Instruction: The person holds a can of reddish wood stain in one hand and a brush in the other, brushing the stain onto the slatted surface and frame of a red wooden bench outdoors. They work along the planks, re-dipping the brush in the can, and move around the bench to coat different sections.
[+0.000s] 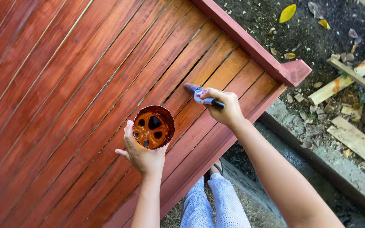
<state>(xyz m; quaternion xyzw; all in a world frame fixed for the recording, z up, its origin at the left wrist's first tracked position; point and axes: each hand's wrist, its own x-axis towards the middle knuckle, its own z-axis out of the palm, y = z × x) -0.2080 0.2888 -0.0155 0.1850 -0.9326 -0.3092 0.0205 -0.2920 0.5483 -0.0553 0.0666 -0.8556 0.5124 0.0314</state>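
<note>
slats of red-brown stained wood fill most of the view: a slatted wooden panel (64, 84) running diagonally from 7 o'clock to 1 o'clock, glossy and wet-looking in the orange streaks near the middle, with narrow dark gaps between boards. a thicker frame rail (250, 42) edges it at 2 o'clock, ending in a cut corner.

left hand (142, 154) at 6 o'clock, fingers wrapped closed around a small round cup (153, 126), held upright over the panel. the cup's inside is coated in orange-brown stain with dark pooled patches.

right hand (224, 107) just right of centre, fingers closed around a dark-handled brush (203, 96); a pale rag or wrap sits on the handle at the grip. the brush tip points toward 10 o'clock and lies against a slat, just above the cup, not touching it.

outdoors. dark bare soil (300, 29) at 1 o'clock with scattered yellow and dry leaves. loose pale wood offcuts (355, 141) at 3 o'clock. a grey concrete edge (300, 139) runs beneath the panel toward 4 o'clock. light patterned trousers (214, 202) and a sandalled foot at 6 o'clock.
</note>
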